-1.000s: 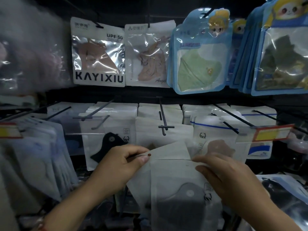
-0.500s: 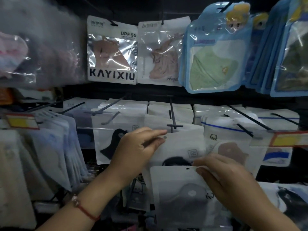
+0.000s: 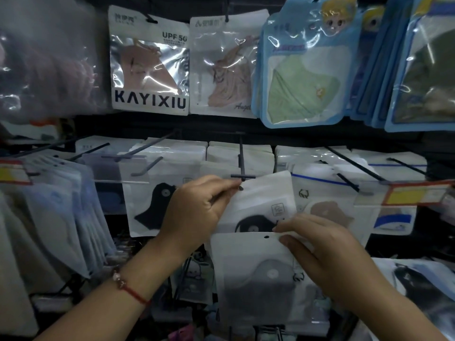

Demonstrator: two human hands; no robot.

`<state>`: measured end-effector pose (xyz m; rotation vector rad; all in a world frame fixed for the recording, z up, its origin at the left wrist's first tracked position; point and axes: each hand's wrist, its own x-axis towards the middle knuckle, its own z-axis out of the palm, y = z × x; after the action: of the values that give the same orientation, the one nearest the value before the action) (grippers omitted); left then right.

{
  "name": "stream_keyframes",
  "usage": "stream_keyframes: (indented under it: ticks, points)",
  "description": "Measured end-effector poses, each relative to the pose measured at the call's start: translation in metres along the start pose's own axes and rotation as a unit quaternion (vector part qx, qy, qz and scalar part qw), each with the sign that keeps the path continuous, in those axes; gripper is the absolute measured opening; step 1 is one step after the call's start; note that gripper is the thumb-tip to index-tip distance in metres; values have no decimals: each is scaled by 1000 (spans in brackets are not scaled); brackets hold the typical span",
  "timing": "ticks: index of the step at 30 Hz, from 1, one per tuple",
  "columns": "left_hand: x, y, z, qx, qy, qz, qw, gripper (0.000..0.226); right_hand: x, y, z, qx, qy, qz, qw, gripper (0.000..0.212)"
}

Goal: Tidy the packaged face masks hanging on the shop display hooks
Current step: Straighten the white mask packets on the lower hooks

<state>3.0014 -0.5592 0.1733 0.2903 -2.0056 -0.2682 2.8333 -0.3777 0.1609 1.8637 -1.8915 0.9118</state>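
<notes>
The white mask packet [image 3: 261, 200] is held at centre frame by the left hand [image 3: 194, 210], whose fingers [image 3: 221, 187] pinch its top edge; over the last second it has been raised from lower down until its hanging hole sits just below the tip of the centre hook [image 3: 242, 177], at 12 o'clock from the hand. A second packet [image 3: 253, 279], at 6 o'clock, is pinched at its top edge by the right hand [image 3: 330, 257]. Threading onto the hook appears imminent.
</notes>
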Motion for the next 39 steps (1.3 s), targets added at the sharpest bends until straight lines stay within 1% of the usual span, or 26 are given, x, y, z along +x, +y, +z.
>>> stream_keyframes:
  ticks: [3,6,8,12,14,15,17,19,21,23,26,29,31,33,36,39]
  points:
    - [3,-9,8,90,-1,63,994,17,4,0,1,-4,-13,12,1000,15]
    - [11,-16,14,187,9,120,975,13,11,3,3,-14,-43,39,998,17]
    - [11,-19,12,229,-4,143,963,18,13,6,7,-8,-47,49,998,17]
    - [-5,-16,-2,262,-59,131,954,42,13,9,14,-11,-37,47,998,18]
    - [-14,-13,-11,271,-59,112,954,46,14,8,15,-10,-35,46,998,18]
    - [-19,-12,-14,275,-51,104,954,44,16,6,16,-11,-34,41,999,18]
    - [-30,-9,-18,275,-41,102,955,35,19,3,17,-7,-32,31,999,19]
    - [-39,-2,-16,256,-63,108,959,31,22,-2,19,2,-34,27,999,19]
    - [-44,4,-11,230,-104,96,963,33,25,-8,19,11,-39,24,999,20]
    - [-45,8,-7,203,-124,66,969,37,29,-14,17,18,-37,19,999,19]
    - [-40,14,-9,155,-99,43,982,31,35,-18,13,23,-12,3,1000,19]
    - [-30,22,-14,130,-53,35,990,20,37,-17,13,32,58,-22,998,20]
    - [-23,25,-17,127,-25,38,991,14,37,-13,16,16,110,-39,993,28]
    - [-17,24,-18,136,-9,48,989,13,37,-10,19,-6,137,-51,989,37]
    - [-11,21,-18,141,-1,58,988,16,34,-8,24,-19,105,-32,994,54]
    - [-7,18,-14,128,-7,47,991,18,31,-7,26,-19,65,2,998,62]
